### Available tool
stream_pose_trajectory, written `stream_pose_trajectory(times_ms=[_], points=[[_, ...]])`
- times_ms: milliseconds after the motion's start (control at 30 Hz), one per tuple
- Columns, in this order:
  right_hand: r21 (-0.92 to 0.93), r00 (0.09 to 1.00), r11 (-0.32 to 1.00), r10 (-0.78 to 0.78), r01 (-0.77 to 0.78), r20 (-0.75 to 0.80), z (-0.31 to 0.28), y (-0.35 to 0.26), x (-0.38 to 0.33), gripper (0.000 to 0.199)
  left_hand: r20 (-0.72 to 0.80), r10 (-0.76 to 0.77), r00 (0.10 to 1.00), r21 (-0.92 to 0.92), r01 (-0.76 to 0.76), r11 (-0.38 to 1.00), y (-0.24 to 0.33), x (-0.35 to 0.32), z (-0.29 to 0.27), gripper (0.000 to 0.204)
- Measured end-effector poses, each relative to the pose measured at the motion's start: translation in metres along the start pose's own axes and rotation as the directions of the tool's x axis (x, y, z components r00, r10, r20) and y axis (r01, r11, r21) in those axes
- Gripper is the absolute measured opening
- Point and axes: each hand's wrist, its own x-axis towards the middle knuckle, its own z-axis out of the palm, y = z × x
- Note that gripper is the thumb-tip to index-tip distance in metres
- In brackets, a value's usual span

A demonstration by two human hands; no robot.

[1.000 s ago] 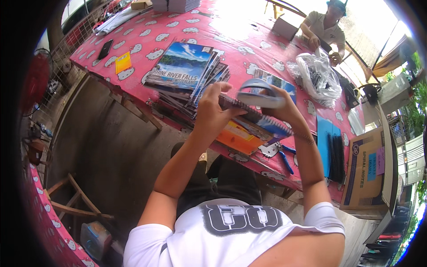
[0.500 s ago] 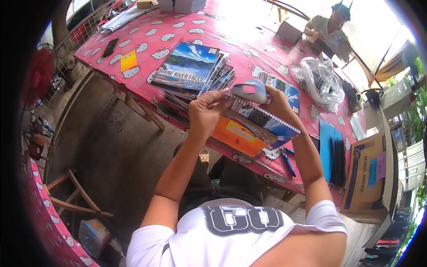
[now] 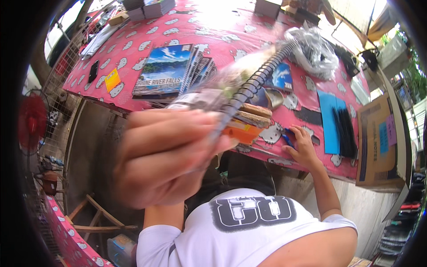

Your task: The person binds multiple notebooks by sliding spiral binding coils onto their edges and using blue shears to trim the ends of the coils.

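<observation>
While the left hand [image 3: 171, 155] grips the light, floppy spiral notebook [image 3: 249, 84] (best held by its stiff wire spine), the right hand [image 3: 304, 147] rests open on the table [image 3: 195, 26].

Brown cardboard box [image 3: 378, 142] at your right, standing at the surface's edge, with a blue label [image 3: 383, 138] and a pink label [image 3: 390, 130] on its face. Clear crinkled plastic bag [image 3: 313, 51] sits far right on the surface. Small yellow tag [image 3: 112, 80] lies far left beside a black phone [image 3: 93, 70], screen dark. Small cardboard box [image 3: 267, 6] at the far edge.
</observation>
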Motion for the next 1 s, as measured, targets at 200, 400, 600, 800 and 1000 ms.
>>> stream_pose_trajectory(times_ms=[200, 400, 600, 800, 1000], points=[[0.300, 0.985, 0.940, 0.172, -0.161, -0.010, -0.016, -0.036, -0.001, 0.036, 0.313, -0.325, 0.892, 0.141, 0.295, 0.945, -0.041, -0.101, 0.051, 0.020], [0.518, 0.977, 0.828, -0.172, 0.213, -0.127, -0.044, -0.107, 0.014, 0.038, 0.234, -0.290, 0.928, 0.145, 0.262, 0.954, -0.043, -0.117, 0.053, 0.022], [0.637, 0.985, 0.764, -0.168, 0.108, 0.034, -0.038, -0.114, 0.021, 0.031, 0.219, -0.210, 0.953, 0.127, 0.185, 0.974, -0.042, -0.115, 0.051, 0.025], [0.871, 0.862, 0.166, -0.142, -0.463, 0.486, -0.039, -0.108, 0.026, 0.029, 0.206, -0.117, 0.972, 0.247, 0.065, 0.967, -0.068, -0.117, 0.036, 0.023], [0.195, 0.990, 0.973, 0.136, -0.125, -0.045, -0.023, -0.033, 0.010, 0.036, -0.349, -0.147, 0.926, 0.278, 0.252, 0.927, -0.128, -0.007, -0.044, 0.019]])
